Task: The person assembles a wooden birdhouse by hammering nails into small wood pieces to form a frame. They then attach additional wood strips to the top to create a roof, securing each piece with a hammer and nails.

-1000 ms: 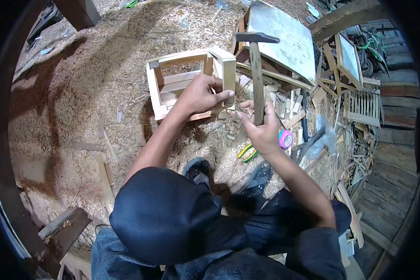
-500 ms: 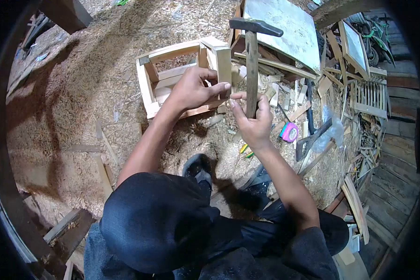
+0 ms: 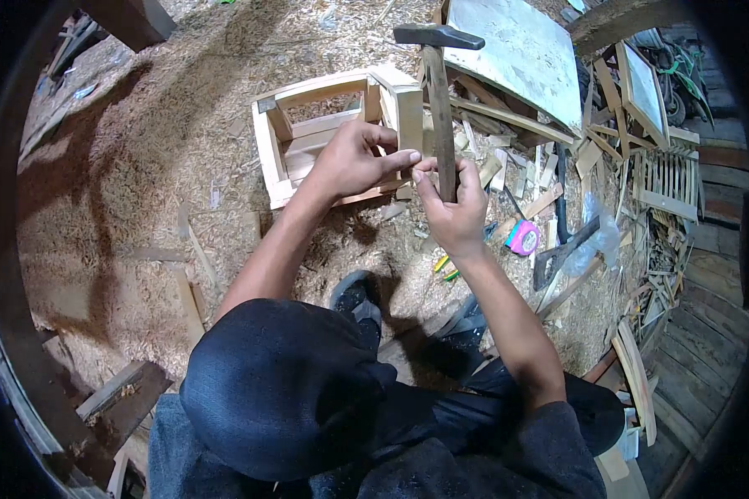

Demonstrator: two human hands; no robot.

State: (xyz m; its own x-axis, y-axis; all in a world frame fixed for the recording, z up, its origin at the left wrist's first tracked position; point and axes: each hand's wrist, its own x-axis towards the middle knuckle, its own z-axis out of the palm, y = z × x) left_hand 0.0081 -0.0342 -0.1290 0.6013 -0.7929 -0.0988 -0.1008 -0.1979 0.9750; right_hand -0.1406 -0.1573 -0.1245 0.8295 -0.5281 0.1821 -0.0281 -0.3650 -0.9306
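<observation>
Holding, item one: our left hand (image 3: 351, 165), fingers curled and partly closed on the right end of an open, box-like frame of pale wood (image 3: 269, 150), thumb along its broad end piece (image 3: 409, 122). Item two: our right hand (image 3: 458, 213), fingers loosely bent round the low end of a hammer with a worn wooden handle and dark steel head (image 3: 440, 110), the head high and toward the far side. Its thumb and forefinger nearly meet beside our left thumb; whether they pinch anything small, we cannot tell. Location of frame: far side, left of the hammer, above shavings-strewn ground (image 3: 141, 249). Risks, by our judgement: the hammer, top-heavy and held low, could tip and knock the end piece or our left fingers; a light left hold could let the frame twist; anything small, if dropped, could vanish among the shavings. Also listed, near right: pink-and-turquoise tape measure (image 3: 523, 238) and yellow-and-green handled tool (image 3: 444, 265), close enough to our shoes (image 3: 355, 291) to be trodden on.
</observation>
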